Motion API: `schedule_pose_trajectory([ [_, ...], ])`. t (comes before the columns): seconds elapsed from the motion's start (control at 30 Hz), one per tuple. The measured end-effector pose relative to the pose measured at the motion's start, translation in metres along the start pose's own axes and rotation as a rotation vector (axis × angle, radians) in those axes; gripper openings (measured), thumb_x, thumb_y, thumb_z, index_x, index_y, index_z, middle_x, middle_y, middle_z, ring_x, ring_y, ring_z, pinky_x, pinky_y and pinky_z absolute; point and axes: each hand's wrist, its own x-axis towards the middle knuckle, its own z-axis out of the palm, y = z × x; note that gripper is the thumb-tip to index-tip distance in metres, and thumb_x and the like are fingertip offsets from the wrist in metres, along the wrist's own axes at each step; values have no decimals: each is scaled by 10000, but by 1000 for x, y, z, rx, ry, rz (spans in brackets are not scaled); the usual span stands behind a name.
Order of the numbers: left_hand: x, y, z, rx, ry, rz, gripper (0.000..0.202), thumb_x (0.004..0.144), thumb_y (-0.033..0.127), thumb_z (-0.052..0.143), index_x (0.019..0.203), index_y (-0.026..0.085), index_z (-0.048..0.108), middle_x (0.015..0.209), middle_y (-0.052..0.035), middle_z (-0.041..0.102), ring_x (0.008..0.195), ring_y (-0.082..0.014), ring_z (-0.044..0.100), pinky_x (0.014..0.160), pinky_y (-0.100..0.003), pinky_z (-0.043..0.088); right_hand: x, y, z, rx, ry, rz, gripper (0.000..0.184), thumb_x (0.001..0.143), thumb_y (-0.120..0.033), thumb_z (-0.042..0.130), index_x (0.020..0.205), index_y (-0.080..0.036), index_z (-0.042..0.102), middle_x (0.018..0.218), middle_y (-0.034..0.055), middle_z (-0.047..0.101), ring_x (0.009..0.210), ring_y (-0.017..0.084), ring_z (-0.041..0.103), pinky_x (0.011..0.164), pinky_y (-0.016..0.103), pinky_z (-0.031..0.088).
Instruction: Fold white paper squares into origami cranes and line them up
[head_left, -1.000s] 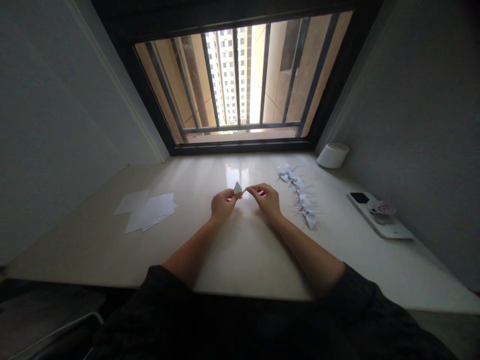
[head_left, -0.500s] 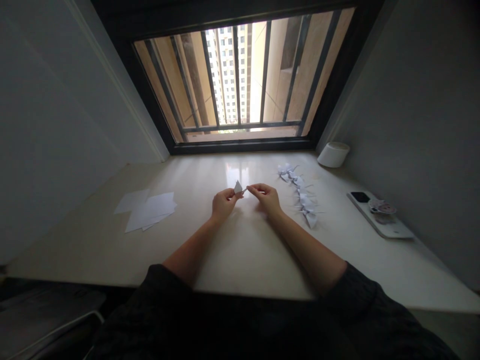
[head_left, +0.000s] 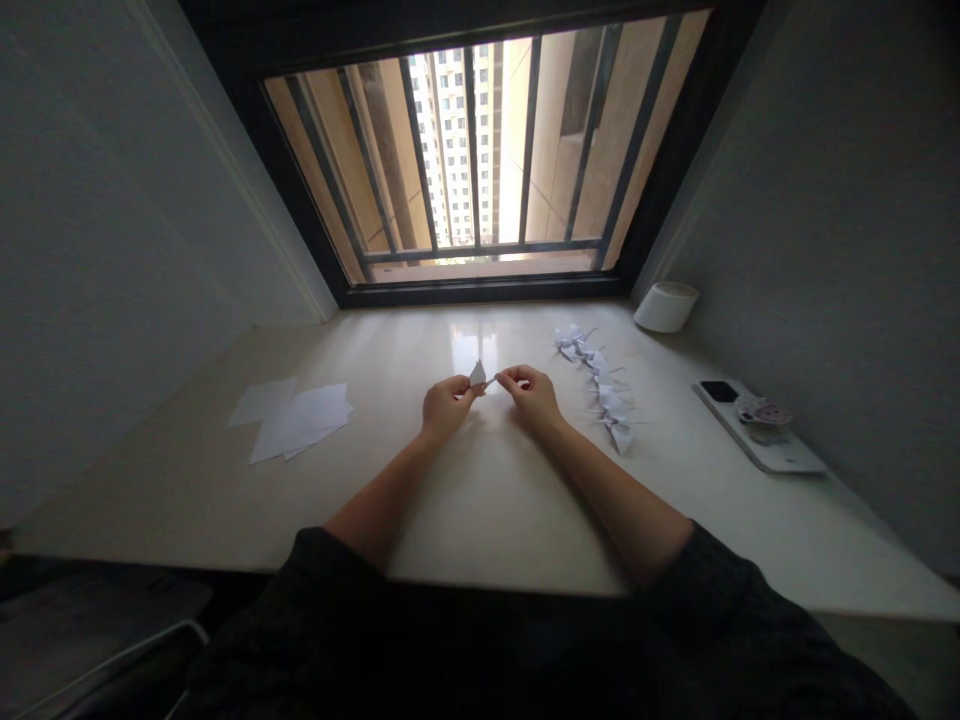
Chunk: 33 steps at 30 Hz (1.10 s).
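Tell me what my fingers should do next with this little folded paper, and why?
Probably pull its thin point gently sideways with the right hand. The left hand pinches the folded paper steady, and the right fingers already reach that point. The paper cranes nearby have similar points.

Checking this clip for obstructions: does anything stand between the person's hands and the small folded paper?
Nothing visible does. The folded white paper is held directly at the fingers of the left hand, and its thin end reaches the fingers of the right hand.
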Motion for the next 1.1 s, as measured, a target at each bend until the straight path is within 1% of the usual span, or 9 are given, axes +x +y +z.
schedule_pose_trajectory([
  [0.13,-1,1,0,25,-11,2,257,719,435,621,730,192,705,724,-29,707,691,-163,634,594,-232,427,1,4,0,-28,-10,-17,249,712,-408,603,700,-167,664,719,41,653,661,161,556,590,271,387],
  [0.27,0,-1,2,-18,-18,10,255,713,431,631,712,186,701,721,-37,708,687,-174,646,590,-240,436,1,5,0,-36,4,-7,258,710,-416,607,709,-167,677,724,44,667,656,160,558,610,275,398],
  [0.4,2,-4,3,-98,-7,-13,254,716,422,635,720,177,699,737,-52,712,693,-187,659,623,-261,461,2,3,0,74,34,69,338,691,-488,621,761,-167,701,749,53,693,682,168,585,642,280,427],
  [0.5,3,-4,3,-155,-12,-28,256,715,421,640,723,171,697,752,-62,714,709,-195,667,639,-269,472,3,4,-1,137,60,99,384,683,-522,622,788,-163,710,750,56,699,701,174,601,659,285,442],
  [0.63,2,-4,3,-183,-21,-28,264,705,424,650,721,165,695,748,-69,714,715,-201,670,638,-269,477,3,4,-1,152,26,98,364,657,-509,659,788,-176,725,778,57,714,727,182,618,715,302,451],
  [0.73,2,-4,4,-171,-34,-17,273,705,432,648,721,163,694,750,-70,714,719,-202,670,629,-264,474,2,3,-1,124,15,105,352,644,-505,674,770,-180,726,771,58,715,718,189,617,710,308,451],
  [0.8,1,-4,4,-166,-39,-19,280,701,438,650,727,164,695,755,-70,715,720,-199,668,621,-258,470,1,2,-1,76,11,91,348,656,-505,662,757,-178,721,766,60,710,704,189,607,685,306,445],
  [0.93,0,-4,5,-141,-55,-22,302,693,461,649,723,163,694,731,-62,712,695,-191,663,591,-244,453,1,3,2,-37,19,15,314,731,-469,592,754,-173,695,779,60,690,693,180,580,638,294,418],
  [1.1,-1,-3,6,-109,-100,-7,344,703,498,625,712,159,687,712,-56,706,674,-187,657,559,-234,432,1,5,3,-144,24,-76,274,782,-411,530,733,-177,666,778,65,667,731,189,564,656,304,412],
])
